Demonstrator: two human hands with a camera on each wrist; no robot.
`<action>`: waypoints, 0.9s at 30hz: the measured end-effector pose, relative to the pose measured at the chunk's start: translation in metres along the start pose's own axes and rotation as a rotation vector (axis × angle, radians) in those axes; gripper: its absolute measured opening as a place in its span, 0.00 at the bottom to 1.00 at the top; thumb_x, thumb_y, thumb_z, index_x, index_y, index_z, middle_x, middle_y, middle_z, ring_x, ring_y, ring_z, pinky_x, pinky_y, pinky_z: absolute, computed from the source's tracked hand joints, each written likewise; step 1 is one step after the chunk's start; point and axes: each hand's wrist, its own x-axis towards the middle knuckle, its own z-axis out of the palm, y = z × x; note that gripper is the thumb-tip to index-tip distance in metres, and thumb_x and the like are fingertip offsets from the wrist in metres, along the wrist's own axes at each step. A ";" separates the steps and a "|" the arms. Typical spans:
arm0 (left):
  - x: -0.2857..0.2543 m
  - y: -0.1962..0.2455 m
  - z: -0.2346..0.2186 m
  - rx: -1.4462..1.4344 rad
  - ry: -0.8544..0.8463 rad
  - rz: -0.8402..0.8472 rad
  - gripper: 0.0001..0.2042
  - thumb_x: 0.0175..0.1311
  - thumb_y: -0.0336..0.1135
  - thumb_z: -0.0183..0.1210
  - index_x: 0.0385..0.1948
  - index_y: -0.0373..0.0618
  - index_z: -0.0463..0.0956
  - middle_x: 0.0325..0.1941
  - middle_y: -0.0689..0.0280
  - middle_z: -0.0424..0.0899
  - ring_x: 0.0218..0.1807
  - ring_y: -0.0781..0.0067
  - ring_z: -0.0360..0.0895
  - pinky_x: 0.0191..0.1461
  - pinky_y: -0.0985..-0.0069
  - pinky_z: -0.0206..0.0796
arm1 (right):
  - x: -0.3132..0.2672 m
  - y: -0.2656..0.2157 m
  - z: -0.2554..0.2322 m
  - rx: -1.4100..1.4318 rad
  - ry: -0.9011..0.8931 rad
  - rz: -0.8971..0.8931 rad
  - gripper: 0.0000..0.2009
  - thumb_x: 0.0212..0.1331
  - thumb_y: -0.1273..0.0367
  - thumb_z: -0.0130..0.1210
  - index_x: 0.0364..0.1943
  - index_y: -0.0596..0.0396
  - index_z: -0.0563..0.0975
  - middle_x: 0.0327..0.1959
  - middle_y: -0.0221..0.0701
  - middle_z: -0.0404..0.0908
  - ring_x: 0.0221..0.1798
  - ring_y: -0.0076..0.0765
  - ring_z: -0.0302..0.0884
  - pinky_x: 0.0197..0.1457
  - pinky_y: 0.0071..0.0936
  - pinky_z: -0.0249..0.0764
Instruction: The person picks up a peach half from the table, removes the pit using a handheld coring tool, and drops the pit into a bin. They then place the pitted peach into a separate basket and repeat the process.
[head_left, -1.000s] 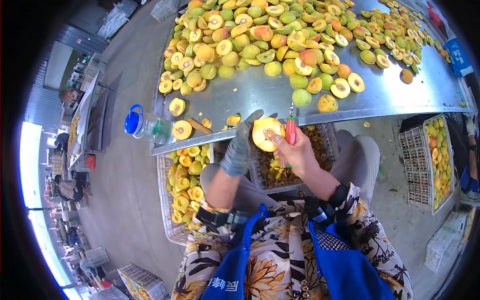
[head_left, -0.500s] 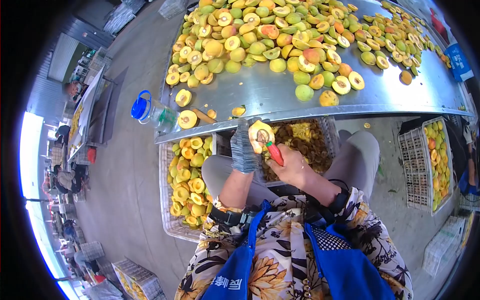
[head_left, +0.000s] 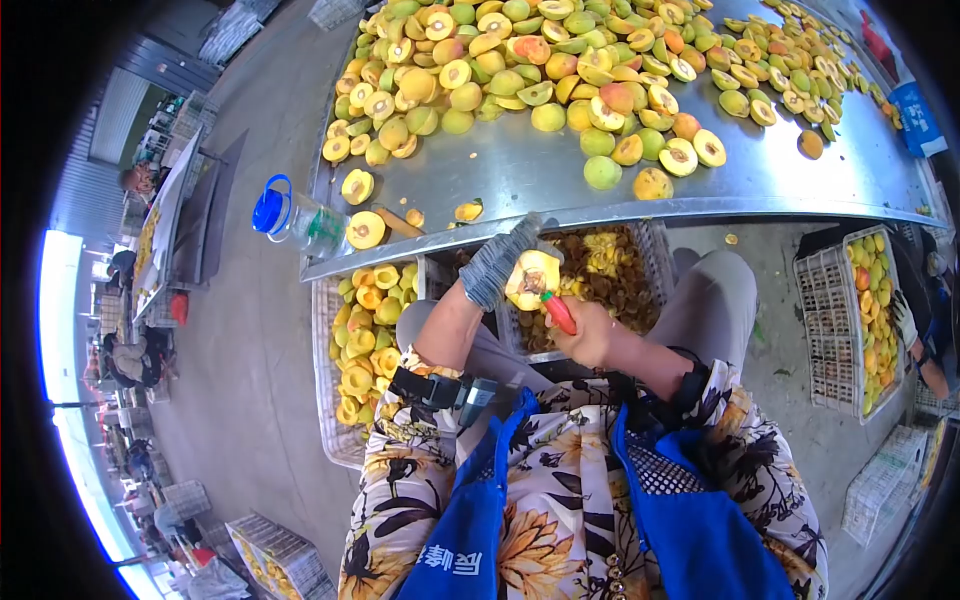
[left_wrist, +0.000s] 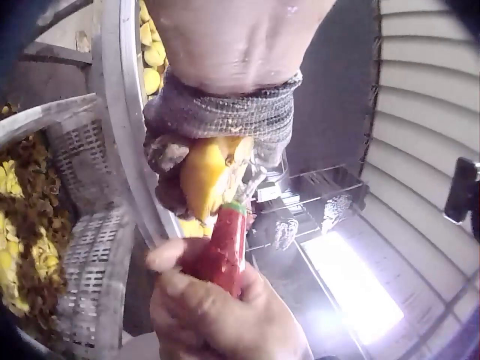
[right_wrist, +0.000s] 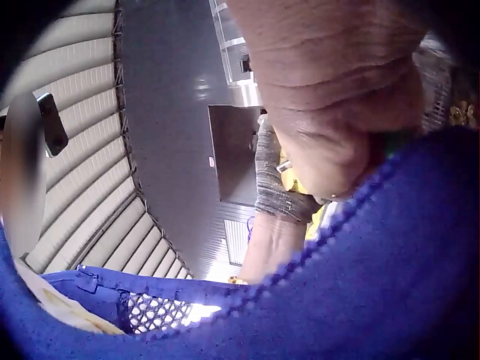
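The left hand (head_left: 497, 268), in a grey striped glove, holds a yellow fruit half (head_left: 532, 277) with its cut face turned up in the head view. In the left wrist view the gloved fingers curl round the fruit (left_wrist: 204, 178). The bare right hand (head_left: 590, 334) grips a red handle (head_left: 560, 313) with a green collar, its tip end at the middle of the cut face. The right wrist view shows the right hand (right_wrist: 330, 154) close up, partly behind blue cloth; the tool is mostly hidden there.
Many fruit halves lie on the metal table (head_left: 480, 185). Below its edge stand a crate of hollowed halves (head_left: 360, 350) and a crate of brown and yellow scraps (head_left: 610, 290). A bottle (head_left: 300, 222) is at the left corner; a fruit crate (head_left: 835, 330) stands right.
The red handle, upright beside the fruit a second ago, now slants with its tip end at the cut face. The gloved hand has tilted since half a second ago, and the fruit has shifted slightly right.
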 end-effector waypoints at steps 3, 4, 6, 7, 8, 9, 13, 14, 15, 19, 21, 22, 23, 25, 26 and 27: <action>-0.012 0.002 0.009 -0.196 0.020 0.050 0.24 0.57 0.53 0.49 0.41 0.38 0.70 0.30 0.61 0.78 0.28 0.75 0.76 0.32 0.81 0.70 | 0.003 -0.016 -0.011 0.219 -0.058 0.194 0.06 0.48 0.73 0.50 0.31 0.55 0.68 0.21 0.30 0.71 0.22 0.28 0.71 0.28 0.26 0.68; -0.014 0.000 0.012 -0.339 0.070 0.134 0.23 0.57 0.53 0.49 0.41 0.39 0.70 0.31 0.61 0.78 0.29 0.75 0.76 0.32 0.81 0.70 | 0.006 -0.026 -0.017 0.223 -0.057 0.194 0.06 0.48 0.73 0.50 0.31 0.55 0.68 0.21 0.30 0.71 0.22 0.28 0.71 0.28 0.26 0.68; -0.004 -0.023 0.002 -0.328 0.011 0.243 0.18 0.56 0.45 0.53 0.40 0.39 0.72 0.30 0.64 0.78 0.29 0.77 0.75 0.33 0.82 0.69 | 0.011 -0.043 -0.024 0.462 -0.184 0.442 0.05 0.49 0.74 0.49 0.31 0.54 0.68 0.20 0.29 0.69 0.17 0.25 0.68 0.22 0.23 0.67; -0.007 -0.031 0.008 -0.266 0.195 0.363 0.14 0.55 0.41 0.54 0.37 0.39 0.73 0.29 0.63 0.77 0.29 0.75 0.75 0.33 0.80 0.69 | 0.011 -0.032 -0.013 0.465 -0.192 0.442 0.05 0.49 0.74 0.49 0.31 0.54 0.68 0.20 0.29 0.69 0.17 0.25 0.68 0.22 0.23 0.67; -0.008 -0.036 0.011 -0.201 0.379 0.481 0.11 0.55 0.36 0.55 0.34 0.38 0.73 0.28 0.63 0.76 0.29 0.74 0.75 0.32 0.79 0.70 | 0.011 -0.011 0.005 0.288 -0.021 0.151 0.05 0.50 0.74 0.48 0.31 0.54 0.67 0.18 0.28 0.68 0.14 0.24 0.66 0.19 0.22 0.64; -0.005 -0.035 0.009 -0.312 0.418 0.417 0.08 0.54 0.31 0.55 0.33 0.38 0.74 0.28 0.64 0.76 0.28 0.74 0.74 0.30 0.79 0.69 | 0.011 0.000 0.015 0.108 0.150 -0.137 0.05 0.50 0.75 0.47 0.31 0.55 0.66 0.17 0.27 0.67 0.11 0.23 0.64 0.15 0.21 0.62; 0.000 -0.038 0.012 -0.307 0.459 0.381 0.06 0.53 0.28 0.55 0.31 0.39 0.75 0.28 0.66 0.77 0.30 0.75 0.74 0.32 0.80 0.68 | 0.010 -0.044 -0.013 0.310 -0.126 0.337 0.05 0.50 0.75 0.47 0.31 0.55 0.65 0.15 0.27 0.65 0.08 0.23 0.60 0.10 0.22 0.59; -0.001 -0.040 0.013 -0.305 0.459 0.376 0.06 0.53 0.28 0.55 0.31 0.39 0.75 0.28 0.66 0.77 0.30 0.75 0.74 0.32 0.80 0.68 | 0.009 -0.049 -0.016 0.475 -0.195 0.458 0.04 0.50 0.75 0.46 0.31 0.55 0.65 0.15 0.27 0.65 0.08 0.23 0.61 0.10 0.22 0.59; -0.001 -0.043 0.014 -0.229 0.485 0.443 0.06 0.52 0.29 0.56 0.31 0.39 0.75 0.29 0.66 0.77 0.30 0.75 0.74 0.32 0.80 0.68 | 0.009 -0.051 -0.017 0.640 -0.263 0.578 0.04 0.50 0.75 0.46 0.30 0.55 0.65 0.15 0.27 0.65 0.08 0.23 0.62 0.10 0.22 0.59; 0.000 -0.044 0.012 -0.130 0.489 0.515 0.09 0.52 0.31 0.56 0.32 0.38 0.74 0.30 0.60 0.78 0.29 0.72 0.75 0.32 0.77 0.69 | 0.009 -0.042 -0.012 0.760 -0.331 0.646 0.05 0.49 0.72 0.46 0.31 0.56 0.68 0.19 0.32 0.71 0.15 0.28 0.68 0.18 0.26 0.67; -0.002 -0.038 -0.004 -0.216 0.248 0.365 0.10 0.52 0.33 0.56 0.33 0.37 0.74 0.30 0.58 0.78 0.28 0.69 0.75 0.32 0.76 0.69 | 0.010 -0.039 -0.007 0.412 -0.213 0.406 0.05 0.49 0.73 0.46 0.31 0.55 0.68 0.18 0.30 0.69 0.11 0.25 0.65 0.13 0.25 0.63; -0.004 -0.035 -0.011 -0.298 0.002 0.218 0.11 0.52 0.34 0.56 0.33 0.37 0.74 0.29 0.56 0.78 0.28 0.67 0.76 0.32 0.75 0.70 | 0.009 -0.041 -0.006 0.413 -0.216 0.409 0.05 0.49 0.73 0.46 0.31 0.55 0.68 0.18 0.30 0.69 0.11 0.25 0.65 0.13 0.25 0.63; -0.005 -0.033 -0.015 -0.307 -0.174 0.214 0.12 0.52 0.36 0.56 0.33 0.36 0.73 0.28 0.52 0.77 0.29 0.63 0.76 0.34 0.74 0.70 | 0.008 -0.044 -0.005 0.452 -0.309 0.444 0.05 0.50 0.75 0.44 0.32 0.55 0.67 0.16 0.28 0.67 0.10 0.24 0.64 0.12 0.24 0.61; -0.006 -0.032 -0.015 -0.287 -0.128 0.214 0.12 0.52 0.35 0.55 0.33 0.35 0.72 0.28 0.53 0.77 0.29 0.63 0.76 0.34 0.74 0.70 | 0.009 -0.056 -0.012 0.612 -0.410 0.546 0.07 0.51 0.77 0.43 0.35 0.56 0.66 0.14 0.26 0.63 0.08 0.20 0.59 0.10 0.22 0.57; -0.009 -0.032 -0.014 -0.268 -0.077 0.217 0.12 0.53 0.35 0.55 0.33 0.35 0.72 0.28 0.53 0.77 0.29 0.63 0.76 0.34 0.74 0.70 | 0.010 -0.056 -0.013 0.612 -0.416 0.552 0.07 0.51 0.77 0.43 0.35 0.56 0.66 0.14 0.26 0.63 0.08 0.20 0.59 0.10 0.22 0.57; -0.010 -0.033 -0.012 -0.256 -0.034 0.290 0.12 0.53 0.35 0.55 0.33 0.35 0.72 0.28 0.55 0.78 0.30 0.64 0.76 0.34 0.75 0.70 | 0.012 -0.056 -0.015 0.738 -0.462 0.612 0.06 0.52 0.75 0.44 0.34 0.55 0.67 0.15 0.25 0.63 0.09 0.20 0.58 0.10 0.22 0.57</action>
